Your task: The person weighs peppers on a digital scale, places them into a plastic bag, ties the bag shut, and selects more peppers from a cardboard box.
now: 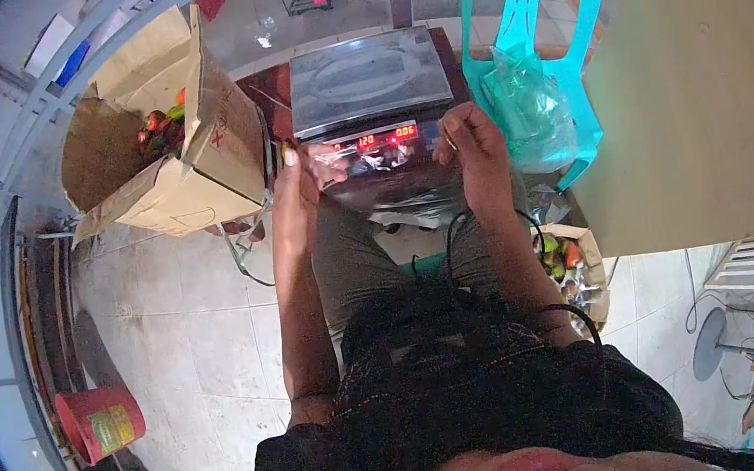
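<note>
My left hand (299, 181) is at the left front corner of the weighing scale (366, 81), its thumb up and its fingers closed. Shiny clear plastic (343, 150) shows at those fingers. A small dark bit, too small to name, sits by the thumb tip. My right hand (475, 145) is raised at the scale's right front corner, its fingers pinched together. What they hold, if anything, is hidden. Between my hands, the red display (374, 138) reads 120 and 0.06. No goods lie on the metal weighing plate.
An open cardboard box (201, 169) at left holds red and green produce, perhaps peppers. Plastic bags (530, 115) lie on a turquoise chair (588, 28). A smaller box (593, 296) of similar produce stands by my right arm. A brown board (691, 120) stands at right.
</note>
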A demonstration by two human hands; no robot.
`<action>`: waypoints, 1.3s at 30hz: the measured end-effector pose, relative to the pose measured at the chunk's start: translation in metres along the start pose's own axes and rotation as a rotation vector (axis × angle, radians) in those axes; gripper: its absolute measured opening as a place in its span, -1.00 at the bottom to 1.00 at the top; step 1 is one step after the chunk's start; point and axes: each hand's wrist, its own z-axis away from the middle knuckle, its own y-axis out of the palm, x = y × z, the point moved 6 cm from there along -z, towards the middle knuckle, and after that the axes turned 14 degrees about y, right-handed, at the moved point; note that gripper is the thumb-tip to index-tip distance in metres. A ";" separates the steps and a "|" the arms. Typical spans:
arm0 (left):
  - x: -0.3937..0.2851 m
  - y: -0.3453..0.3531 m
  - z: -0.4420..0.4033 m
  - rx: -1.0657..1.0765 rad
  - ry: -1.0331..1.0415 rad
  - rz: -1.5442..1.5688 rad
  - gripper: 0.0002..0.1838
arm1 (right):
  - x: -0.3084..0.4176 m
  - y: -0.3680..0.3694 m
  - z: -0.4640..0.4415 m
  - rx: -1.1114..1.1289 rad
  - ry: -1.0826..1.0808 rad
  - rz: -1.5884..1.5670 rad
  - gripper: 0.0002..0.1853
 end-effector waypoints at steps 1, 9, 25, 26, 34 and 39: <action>-0.008 0.005 0.002 0.028 0.010 -0.007 -0.60 | 0.001 0.001 0.001 -0.009 0.024 -0.014 -0.81; -0.001 -0.013 0.003 0.082 0.038 -0.131 -0.79 | 0.006 -0.001 0.002 -0.022 -0.044 -0.091 -0.82; -0.003 -0.025 0.001 -0.205 0.173 -0.169 -0.80 | -0.004 0.008 0.002 0.098 0.074 0.317 -0.88; -0.003 -0.024 0.000 -0.212 0.190 -0.172 -0.79 | -0.003 0.007 0.002 0.078 0.074 0.354 -0.88; -0.020 -0.006 0.001 -0.040 0.212 -0.316 -0.79 | -0.001 0.014 0.006 0.055 0.071 0.211 -0.83; -0.009 -0.018 0.002 -0.091 0.210 -0.244 -0.75 | 0.003 0.010 0.005 0.059 -0.067 0.394 -0.81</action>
